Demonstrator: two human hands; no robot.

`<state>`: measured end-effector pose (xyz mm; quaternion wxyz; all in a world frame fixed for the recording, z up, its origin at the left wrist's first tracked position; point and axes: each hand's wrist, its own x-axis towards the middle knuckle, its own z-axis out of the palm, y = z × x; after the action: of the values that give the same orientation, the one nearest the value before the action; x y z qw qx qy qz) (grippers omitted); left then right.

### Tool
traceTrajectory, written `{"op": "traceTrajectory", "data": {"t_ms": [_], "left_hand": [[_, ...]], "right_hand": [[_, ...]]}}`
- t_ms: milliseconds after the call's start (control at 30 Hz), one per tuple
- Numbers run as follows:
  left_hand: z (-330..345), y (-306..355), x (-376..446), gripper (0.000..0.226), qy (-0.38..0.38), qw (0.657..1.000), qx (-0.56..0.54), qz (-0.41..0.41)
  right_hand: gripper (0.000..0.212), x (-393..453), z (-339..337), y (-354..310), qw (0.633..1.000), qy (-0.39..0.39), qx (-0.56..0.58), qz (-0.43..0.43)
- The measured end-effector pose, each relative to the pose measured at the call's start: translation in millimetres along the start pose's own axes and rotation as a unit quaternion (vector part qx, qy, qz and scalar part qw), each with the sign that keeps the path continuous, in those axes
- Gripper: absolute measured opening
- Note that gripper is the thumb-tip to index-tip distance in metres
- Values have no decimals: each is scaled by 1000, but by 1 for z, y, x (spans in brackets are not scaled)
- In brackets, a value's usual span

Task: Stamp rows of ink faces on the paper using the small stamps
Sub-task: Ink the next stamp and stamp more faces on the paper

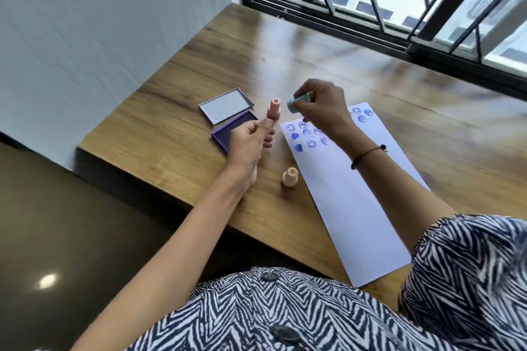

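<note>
While paper [350,202] lies flat, hands [319,107] (both) grip stamps [298,102].

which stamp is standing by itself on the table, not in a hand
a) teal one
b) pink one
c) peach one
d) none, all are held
c: the peach stamp stands upright on the wooden table just left of the paper, while the left hand holds the pink stamp and the right hand holds the teal stamp.
</note>
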<state>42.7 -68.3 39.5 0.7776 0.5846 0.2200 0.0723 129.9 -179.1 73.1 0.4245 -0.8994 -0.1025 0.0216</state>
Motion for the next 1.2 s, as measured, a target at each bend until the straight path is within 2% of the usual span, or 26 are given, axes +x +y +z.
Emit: {"op": "traceTrajectory", "data": {"t_ms": [133, 233, 367, 500, 567, 667, 733, 800, 867, 967, 1067, 1200], "left_hand": [[-3, -3, -2, 16, -10, 1000, 1, 2], [-6, -2, -2, 14, -12, 1000, 2, 3], [-9, -4, -3, 17, -7, 1000, -2, 3], [-16, -5, -6, 14, -7, 1000, -10, 4], [-21, -7, -9, 15, -4, 1000, -15, 2], [-25, -11, -13, 15, -2, 1000, -17, -5], [-25, -12, -17, 16, -5, 1000, -9, -11], [-28, -13, -21, 16, -4, 1000, 4, -15], [-30, -12, -25, 13, -13, 1000, 17, -14], [-36, -10, -34, 11, -47, 998, 29, -20], [-39, -7, -40, 16, -78, 996, 38, -26], [-45, -4, -44, 19, -64, 997, 34, -21]], "right_hand": [[20, 24, 17, 7, 979, -37, -187, -73], [22, 27, 27, 9, 955, -53, -270, -110], [25, 24, 27, 6, 941, -60, -315, -111], [34, 4, 1, -7, 947, -32, -309, -83], [36, -22, -9, -11, 949, -84, -292, -88], [47, -65, -7, -12, 916, -238, -315, -65], [42, -78, 2, -9, 903, -280, -322, -45], [30, -80, 9, -7, 914, -265, -305, -44], [21, -78, 10, -6, 943, -214, -252, -43], [12, -73, 7, -10, 982, -181, -48, 1], [8, -70, 7, -14, 978, -188, 87, 19], [19, -71, 16, -15, 971, -199, 135, 6]]}}
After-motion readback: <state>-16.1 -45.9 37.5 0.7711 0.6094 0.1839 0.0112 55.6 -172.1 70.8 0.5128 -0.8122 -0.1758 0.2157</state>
